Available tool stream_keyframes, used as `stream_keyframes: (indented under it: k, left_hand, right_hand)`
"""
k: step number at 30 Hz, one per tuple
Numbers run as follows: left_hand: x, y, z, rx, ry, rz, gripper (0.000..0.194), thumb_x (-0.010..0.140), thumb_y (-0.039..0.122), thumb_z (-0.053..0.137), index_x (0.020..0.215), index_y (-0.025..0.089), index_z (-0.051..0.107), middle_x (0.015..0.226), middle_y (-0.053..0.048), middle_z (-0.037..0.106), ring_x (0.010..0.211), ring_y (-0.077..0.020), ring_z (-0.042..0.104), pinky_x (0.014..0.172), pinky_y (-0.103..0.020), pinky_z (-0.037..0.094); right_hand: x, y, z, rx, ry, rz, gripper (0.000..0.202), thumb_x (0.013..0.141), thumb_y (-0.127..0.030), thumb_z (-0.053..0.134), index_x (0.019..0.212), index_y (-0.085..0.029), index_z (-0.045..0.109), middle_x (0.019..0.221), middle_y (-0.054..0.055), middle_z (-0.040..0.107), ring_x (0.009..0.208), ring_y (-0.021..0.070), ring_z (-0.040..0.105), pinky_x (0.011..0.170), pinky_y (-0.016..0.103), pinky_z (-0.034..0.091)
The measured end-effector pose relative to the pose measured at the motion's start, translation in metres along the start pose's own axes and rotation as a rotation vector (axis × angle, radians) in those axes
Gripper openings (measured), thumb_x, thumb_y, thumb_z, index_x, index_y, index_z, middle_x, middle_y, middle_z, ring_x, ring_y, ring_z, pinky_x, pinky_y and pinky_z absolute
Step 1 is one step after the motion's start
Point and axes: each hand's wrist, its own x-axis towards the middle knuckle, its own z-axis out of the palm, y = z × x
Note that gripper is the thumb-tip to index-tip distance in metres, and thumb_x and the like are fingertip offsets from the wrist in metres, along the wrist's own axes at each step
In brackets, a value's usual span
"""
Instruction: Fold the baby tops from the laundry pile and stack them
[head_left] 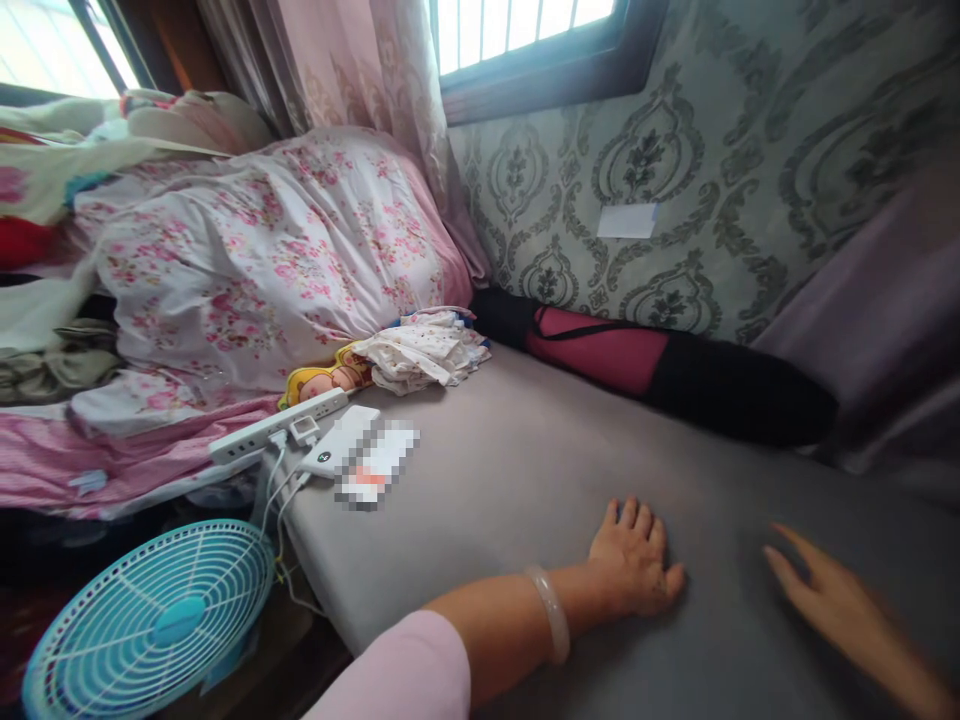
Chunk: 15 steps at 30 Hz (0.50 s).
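My left hand (636, 560) lies palm down on the grey sheet (517, 470), fingers spread and pointing away, with nothing in it. A pale bangle (549, 612) circles that wrist. To the right, my right hand (821, 590) hovers over or lightly touches the same sheet; I cannot tell which. Its thumb and a finger are apart, it is slightly blurred, and it holds nothing that I can see. Left of my hands lie a white power bank (346, 440) with cables and a power strip (279, 425).
A black and maroon long bag (600, 355) lies along the patterned wall (645, 150). Folded white cloths (424, 350) sit by a yellow cartoon cushion (322, 383). A floral cover (285, 240) drapes a heap at left. Below the bed's edge stands a blue fan (180, 620).
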Motion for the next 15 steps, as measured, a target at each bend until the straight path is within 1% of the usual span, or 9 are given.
stream_keyframes:
  k: [1, 2, 4, 6, 8, 9, 11, 13, 15]
  left_hand:
    - [0.001, 0.0, 0.0, -0.012, -0.001, 0.0, 0.073, 0.095, 0.052, 0.019, 0.144, 0.0, 0.031, 0.151, -0.022, 0.03, 0.142, -0.0338, 0.022, 0.115, -0.052, 0.018]
    - [0.002, -0.001, 0.0, -0.028, -0.002, -0.001, 0.072, 0.095, 0.052, 0.021, 0.144, 0.0, 0.032, 0.151, -0.023, 0.03, 0.142, -0.0343, 0.022, 0.114, -0.053, 0.018]
    - [0.007, -0.006, -0.003, -0.075, -0.02, 0.007, 0.07, 0.093, 0.052, 0.032, 0.141, 0.001, 0.038, 0.149, -0.023, 0.034, 0.141, -0.0352, 0.026, 0.114, -0.054, 0.021]
    - [0.013, -0.018, -0.011, -0.164, -0.069, 0.049, 0.061, 0.089, 0.047, 0.047, 0.132, 0.005, 0.05, 0.14, -0.021, 0.047, 0.133, -0.032, 0.04, 0.11, -0.047, 0.031]
    - [0.018, -0.039, -0.024, -0.293, -0.099, 0.093, 0.045, 0.086, 0.035, 0.053, 0.122, 0.009, 0.06, 0.125, -0.016, 0.061, 0.118, -0.0239, 0.055, 0.101, -0.034, 0.043]
    - [0.019, -0.054, -0.034, -0.357, -0.073, 0.094, 0.039, 0.087, 0.03, 0.052, 0.119, 0.011, 0.062, 0.118, -0.013, 0.065, 0.11, -0.0202, 0.059, 0.096, -0.029, 0.046]
    - [0.017, -0.091, -0.059, -0.435, 0.064, -0.024, 0.034, 0.087, 0.025, 0.049, 0.114, 0.012, 0.065, 0.111, -0.01, 0.068, 0.099, -0.0173, 0.063, 0.088, -0.026, 0.05]
    - [0.007, -0.136, -0.093, -0.449, 0.197, -0.15, 0.03, 0.086, 0.019, 0.047, 0.104, 0.013, 0.069, 0.102, -0.007, 0.072, 0.089, -0.0155, 0.064, 0.082, -0.025, 0.051]
    - [-0.01, -0.184, -0.133, -0.371, 0.356, -0.273, 0.027, 0.084, 0.018, 0.047, 0.096, 0.014, 0.071, 0.093, -0.006, 0.073, 0.084, -0.0158, 0.064, 0.08, -0.025, 0.051]
  right_hand:
    - [0.0, -0.011, 0.01, 0.017, -0.078, -0.005, 0.044, 0.08, -0.052, 0.05, 0.101, -0.02, 0.072, 0.096, 0.02, 0.071, 0.085, 0.0314, 0.069, 0.072, 0.043, 0.054]
    - [-0.001, -0.024, 0.018, 0.033, -0.12, -0.013, 0.045, 0.078, -0.051, 0.048, 0.101, -0.02, 0.072, 0.098, 0.018, 0.072, 0.085, 0.0311, 0.07, 0.075, 0.043, 0.054]
    - [-0.007, -0.055, 0.03, 0.05, -0.147, -0.036, 0.046, 0.079, -0.049, 0.044, 0.1, -0.019, 0.072, 0.1, 0.015, 0.073, 0.089, 0.0306, 0.07, 0.081, 0.042, 0.053]
    - [-0.013, -0.084, 0.038, 0.062, -0.166, -0.037, 0.046, 0.08, -0.047, 0.04, 0.097, -0.018, 0.072, 0.097, 0.013, 0.074, 0.088, 0.03, 0.07, 0.08, 0.041, 0.053]
    - [-0.019, -0.107, 0.045, 0.072, -0.199, -0.048, 0.046, 0.082, -0.045, 0.037, 0.096, -0.017, 0.072, 0.094, 0.013, 0.074, 0.086, 0.0291, 0.07, 0.078, 0.041, 0.054]
    - [-0.022, -0.115, 0.049, 0.074, -0.203, -0.07, 0.046, 0.084, -0.044, 0.036, 0.096, -0.017, 0.071, 0.095, 0.012, 0.074, 0.087, 0.0288, 0.07, 0.079, 0.041, 0.053]
    - [-0.027, -0.122, 0.058, 0.062, -0.164, -0.142, 0.045, 0.085, -0.042, 0.036, 0.095, -0.016, 0.071, 0.099, 0.013, 0.073, 0.092, 0.0287, 0.068, 0.085, 0.042, 0.052]
    - [-0.03, -0.122, 0.066, 0.038, -0.08, -0.218, 0.043, 0.086, -0.04, 0.036, 0.092, -0.015, 0.071, 0.103, 0.014, 0.072, 0.096, 0.0292, 0.067, 0.089, 0.044, 0.05]
    - [-0.033, -0.118, 0.074, 0.023, -0.001, -0.263, 0.041, 0.085, -0.038, 0.037, 0.089, -0.016, 0.071, 0.102, 0.014, 0.071, 0.094, 0.0289, 0.067, 0.088, 0.046, 0.051]
